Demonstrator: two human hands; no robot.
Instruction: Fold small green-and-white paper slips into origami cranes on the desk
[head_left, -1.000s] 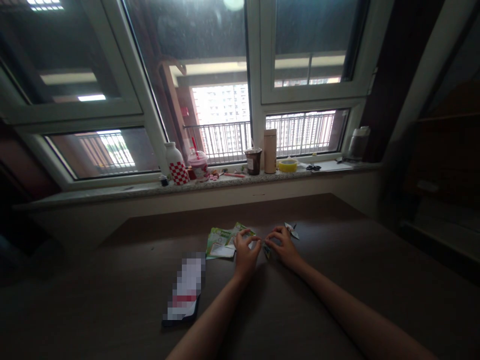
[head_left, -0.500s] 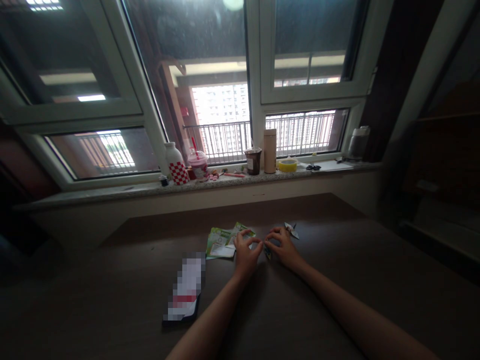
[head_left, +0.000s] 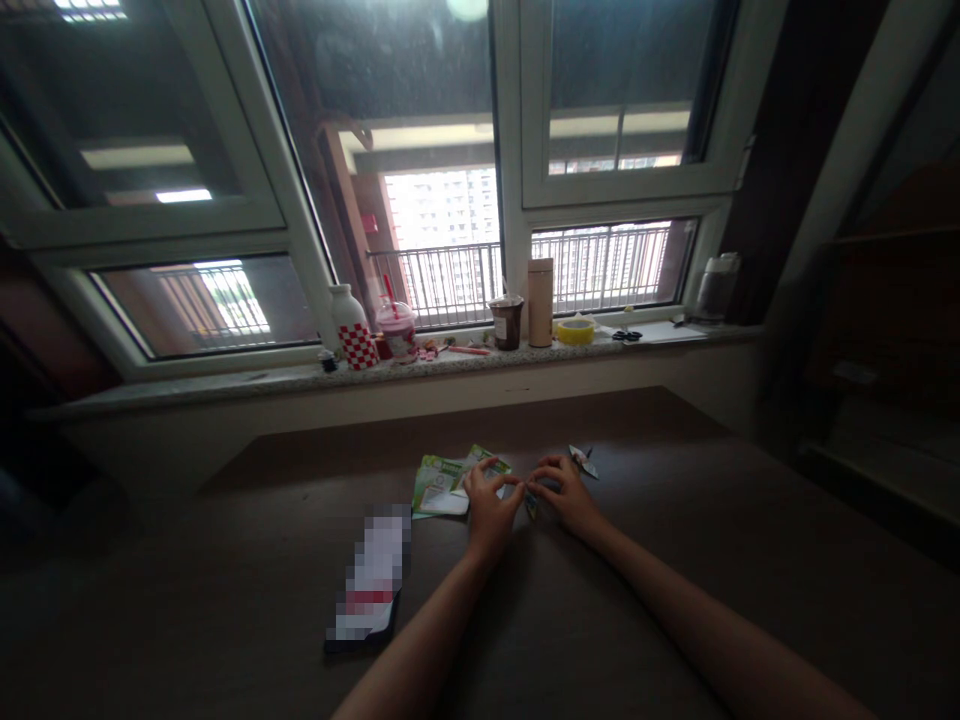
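My left hand (head_left: 492,508) and my right hand (head_left: 567,496) meet over the table, thumbs and forefingers pinched together. Between the fingertips is a small folded paper piece (head_left: 532,507) with dark blue and yellow-green colours. Most of it is hidden by the fingers, so its exact shape cannot be made out. Just beyond my right hand lies a pale folded paper figure (head_left: 584,462) with pointed ends, like an origami crane. Green and white printed sheets (head_left: 441,487) lie partly under my left hand.
A phone-like dark slab with a blurred pale top (head_left: 369,580) lies left of my left forearm on the brown table (head_left: 262,540). Along the windowsill (head_left: 450,368) stand a checkered bottle (head_left: 354,330), drink cups (head_left: 507,322), a tan flask (head_left: 540,302), yellow tape (head_left: 575,332) and scissors (head_left: 627,336).
Both hands stay almost in place, the left shifting very slightly. The small folded paper piece has tilted a little to the left between the fingertips.
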